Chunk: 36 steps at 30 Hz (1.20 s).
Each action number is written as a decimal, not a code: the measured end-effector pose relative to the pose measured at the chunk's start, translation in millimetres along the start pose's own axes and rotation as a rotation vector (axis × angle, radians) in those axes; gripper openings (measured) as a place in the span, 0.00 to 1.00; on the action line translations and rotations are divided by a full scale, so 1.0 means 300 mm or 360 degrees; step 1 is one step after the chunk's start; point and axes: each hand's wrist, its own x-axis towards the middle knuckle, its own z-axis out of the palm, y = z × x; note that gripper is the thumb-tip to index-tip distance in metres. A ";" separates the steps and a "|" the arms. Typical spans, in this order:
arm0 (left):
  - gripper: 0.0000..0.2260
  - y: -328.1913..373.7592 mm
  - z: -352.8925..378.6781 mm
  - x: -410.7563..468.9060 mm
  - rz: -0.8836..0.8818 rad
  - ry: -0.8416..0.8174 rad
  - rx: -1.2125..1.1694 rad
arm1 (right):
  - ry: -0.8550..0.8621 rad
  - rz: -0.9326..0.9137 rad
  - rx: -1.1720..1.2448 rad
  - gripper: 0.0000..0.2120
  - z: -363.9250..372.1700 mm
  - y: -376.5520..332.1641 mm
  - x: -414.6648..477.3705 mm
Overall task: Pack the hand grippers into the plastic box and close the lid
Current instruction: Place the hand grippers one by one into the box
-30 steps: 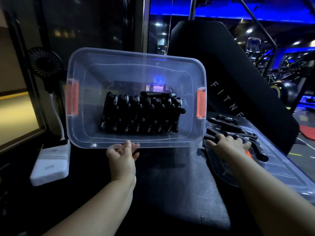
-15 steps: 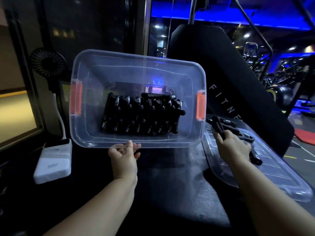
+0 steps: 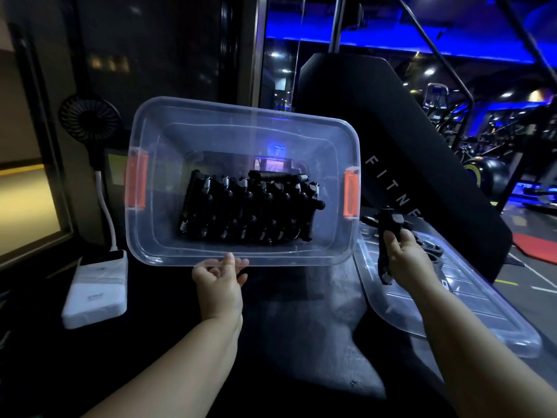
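Observation:
A clear plastic box with orange latches is tipped toward me, its opening facing the camera. Several black hand grippers with steel springs lie packed in a row inside it. My left hand holds the box's near rim. My right hand is shut on one black hand gripper, lifted just above the clear lid, right of the box. A few more hand grippers lie on the lid behind my right hand, partly hidden.
A white power bank lies at the left with a cable rising to a small black fan. A black padded bench back stands behind the lid. The surface under my arms is dark.
My right hand has closed on one hand gripper from the lid and raised it. My left hand stays on the box rim.

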 end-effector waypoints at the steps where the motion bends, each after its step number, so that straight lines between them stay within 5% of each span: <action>1: 0.06 0.000 0.000 0.000 0.0001 0.0001 0.0001 | 0.0017 -0.0001 0.0113 0.11 -0.003 -0.007 -0.006; 10: 0.05 0.008 0.002 -0.003 -0.0053 -0.0009 -0.0008 | 0.0242 -0.0377 0.0546 0.09 -0.009 -0.160 -0.025; 14: 0.04 0.005 -0.008 -0.004 -0.0077 -0.0070 -0.0061 | 0.0112 -0.0655 0.0292 0.21 0.031 -0.285 -0.050; 19: 0.07 0.018 -0.008 0.003 -0.0300 -0.0030 -0.0177 | 0.0196 -0.0913 -0.0321 0.19 0.157 -0.381 -0.074; 28: 0.03 0.111 -0.065 0.101 -0.0742 -0.0439 -0.0224 | -0.0026 -0.0876 -0.0464 0.20 0.325 -0.575 -0.020; 36: 0.12 0.071 -0.116 0.120 -0.0608 -0.0672 -0.0299 | -0.0163 -0.1118 -0.0712 0.23 0.430 -0.739 0.087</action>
